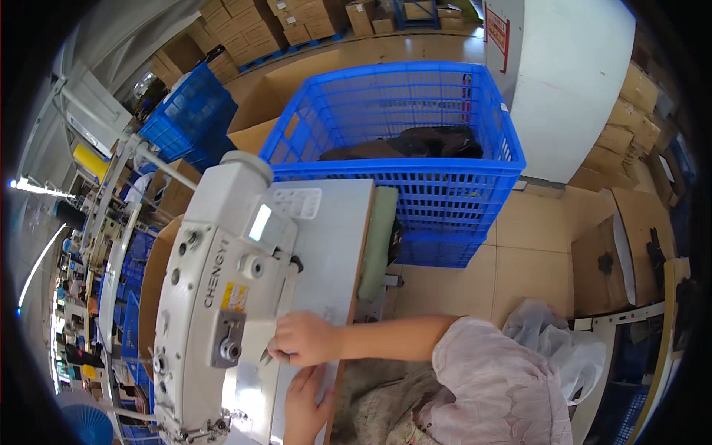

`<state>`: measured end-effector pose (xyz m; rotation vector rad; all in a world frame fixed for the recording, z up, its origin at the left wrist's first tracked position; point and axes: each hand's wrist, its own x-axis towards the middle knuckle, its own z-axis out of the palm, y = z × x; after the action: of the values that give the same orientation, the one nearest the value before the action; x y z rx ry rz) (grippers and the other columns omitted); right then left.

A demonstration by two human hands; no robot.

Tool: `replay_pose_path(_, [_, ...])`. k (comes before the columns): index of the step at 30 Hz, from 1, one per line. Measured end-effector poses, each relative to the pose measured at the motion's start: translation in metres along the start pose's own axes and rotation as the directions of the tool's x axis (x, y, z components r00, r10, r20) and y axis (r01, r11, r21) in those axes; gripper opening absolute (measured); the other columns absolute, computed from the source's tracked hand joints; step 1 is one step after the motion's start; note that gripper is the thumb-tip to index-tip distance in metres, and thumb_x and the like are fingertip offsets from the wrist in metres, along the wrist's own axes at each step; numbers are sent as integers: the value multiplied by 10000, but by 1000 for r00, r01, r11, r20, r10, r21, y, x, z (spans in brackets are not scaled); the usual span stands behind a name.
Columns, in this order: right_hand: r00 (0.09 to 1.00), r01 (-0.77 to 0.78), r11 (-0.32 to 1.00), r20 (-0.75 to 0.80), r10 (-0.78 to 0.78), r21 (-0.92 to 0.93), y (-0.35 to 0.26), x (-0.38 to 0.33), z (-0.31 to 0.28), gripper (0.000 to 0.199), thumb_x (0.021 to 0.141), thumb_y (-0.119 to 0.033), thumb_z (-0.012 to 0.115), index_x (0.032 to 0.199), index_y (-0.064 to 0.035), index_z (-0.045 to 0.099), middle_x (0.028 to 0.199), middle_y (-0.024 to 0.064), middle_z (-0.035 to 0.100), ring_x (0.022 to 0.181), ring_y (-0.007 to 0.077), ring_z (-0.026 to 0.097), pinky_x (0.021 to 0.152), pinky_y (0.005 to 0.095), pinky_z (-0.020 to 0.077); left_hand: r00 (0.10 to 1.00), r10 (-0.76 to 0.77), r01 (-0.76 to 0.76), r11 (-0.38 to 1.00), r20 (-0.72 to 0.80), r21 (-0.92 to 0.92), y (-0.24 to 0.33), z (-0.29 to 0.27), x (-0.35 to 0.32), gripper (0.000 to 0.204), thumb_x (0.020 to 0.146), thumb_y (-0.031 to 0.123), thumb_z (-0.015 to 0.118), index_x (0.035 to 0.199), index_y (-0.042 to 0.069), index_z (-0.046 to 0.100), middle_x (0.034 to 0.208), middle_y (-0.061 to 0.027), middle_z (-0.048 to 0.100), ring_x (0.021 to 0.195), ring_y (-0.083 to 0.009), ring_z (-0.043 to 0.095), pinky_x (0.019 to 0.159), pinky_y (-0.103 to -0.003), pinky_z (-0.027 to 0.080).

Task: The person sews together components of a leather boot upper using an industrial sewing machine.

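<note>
A white sewing machine [215, 297] stands on a pale work table [326, 245], its needle end at the lower edge of the view. My right hand [308, 340] is closed in a pinch above the table, beside the machine's body. From its fingers pokes a small pointed grey metal tool [267, 356]; the fist hides most of it, so its kind cannot be made out. Just below, my left hand [305, 406] lies on the table near its edge, fingers stretched out and nothing visible in them. Its fingertips are close under my right hand.
A big blue plastic crate [445, 167] with dark items inside stands beyond the table. A rolled green cloth [378, 245] hangs along the table edge. Cardboard boxes [601, 259] and a clear plastic bag [556, 345] are at the right. A white pillar [567, 89] rises behind.
</note>
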<state>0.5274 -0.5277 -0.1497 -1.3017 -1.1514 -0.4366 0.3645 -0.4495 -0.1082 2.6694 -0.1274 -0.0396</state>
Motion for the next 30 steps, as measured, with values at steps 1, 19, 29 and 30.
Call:
replay_pose_path(1, [996,42,993,-71,-50,-114,6,13,-32,247,692,-155,721,584,-125,500,625,42,497,607,253,526,528,374,404,998,38,-36,998,-41,59,4,13,21,605,807,342,691,1278,-2,532,1269,-226,551,1197,-411,501,1016,-473,386])
replay_pose_path(19, [100,-178,-6,-24,995,-984,288,-31,-400,989,767,-512,663,1467,10,197,1393,273,427,1133,439,561,954,473,465,981,-133,152,979,-140,137,1,36,87,914,658,362,699,1432,13,361,1481,-244,332,1365,-410,313,1123,-519,238])
replay_pose_path(29, [-74,-463,-385,-398,914,-799,334,-113,-391,1093,757,-337,734,1530,-211,-28,1546,232,149,1376,444,280,1085,578,296,976,-123,146,982,-179,123,16,30,96,815,738,375,669,1413,12,392,1440,-244,396,1327,-409,372,1107,-495,276])
replay_pose_path(30, [-102,-456,-401,-401,910,-795,338,-106,-392,1128,725,-322,764,1531,-232,-20,1535,228,192,1358,451,310,1083,580,299,972,-127,153,981,-198,123,13,31,96,815,738,375,669,1413,12,392,1440,-244,396,1327,-409,372,1107,-495,276])
